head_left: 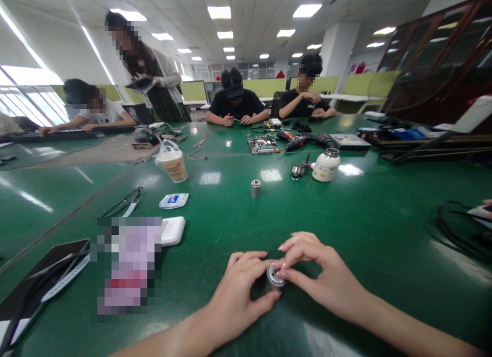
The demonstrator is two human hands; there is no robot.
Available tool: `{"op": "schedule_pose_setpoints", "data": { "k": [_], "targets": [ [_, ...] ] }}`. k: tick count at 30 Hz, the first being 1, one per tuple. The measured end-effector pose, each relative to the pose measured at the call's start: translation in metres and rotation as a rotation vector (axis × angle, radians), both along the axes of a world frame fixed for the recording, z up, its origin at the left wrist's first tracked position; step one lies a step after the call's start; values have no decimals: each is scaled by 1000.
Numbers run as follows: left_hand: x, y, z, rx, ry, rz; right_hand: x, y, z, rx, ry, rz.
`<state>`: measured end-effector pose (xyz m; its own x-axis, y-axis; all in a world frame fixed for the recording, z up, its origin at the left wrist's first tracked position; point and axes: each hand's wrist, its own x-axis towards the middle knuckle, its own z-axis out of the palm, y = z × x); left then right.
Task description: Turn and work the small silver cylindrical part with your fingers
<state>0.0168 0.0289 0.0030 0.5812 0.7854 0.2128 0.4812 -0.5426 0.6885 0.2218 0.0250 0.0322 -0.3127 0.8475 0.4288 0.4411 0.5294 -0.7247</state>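
- In the head view, a short metal cylinder (274, 282) is at the near side of the green table (215, 223), between the two hands.
- The left hand (238, 285) holds it around the sides, thumb on the near side and fingers on the far side.
- The right hand (330, 277) has its thumb and forefinger narrowed together at the top rim; whether they pinch a small part is hidden.
- Handling of the cylinder looks to be under way, with both hands at it; what is finished or left cannot be told.
- Its round end with small holes points up, and its long axis looks close to upright.
- A similar can-shaped piece (255, 189) stands upright farther off, apart from the hands, with a white bottle (326, 165) beyond it to the right.
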Motion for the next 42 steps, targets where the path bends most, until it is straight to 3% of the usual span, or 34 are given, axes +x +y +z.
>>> {"op": "schedule_pose_setpoints", "data": {
  "k": [9, 19, 31, 37, 39, 42],
  "targets": [
    [0, -1, 0, 5, 10, -4, -6, 1, -2, 30, 2, -70],
    [-1, 0, -4, 50, -9, 1, -4, 2, 0, 23, -41, 82],
    [0, 1, -3, 35, 28, -5, -10, -1, -7, -13, 82, -79],
    [0, 1, 0, 0, 34, -1, 23, 35, -4, -54, 201, -234],
    [0, 1, 1, -5, 35, 4, 40, 51, -12, -59, 119, -292],
    [-1, 1, 1, -9, 43, 11, 59, 65, -29, -121, 3, -265]
  ]
}}
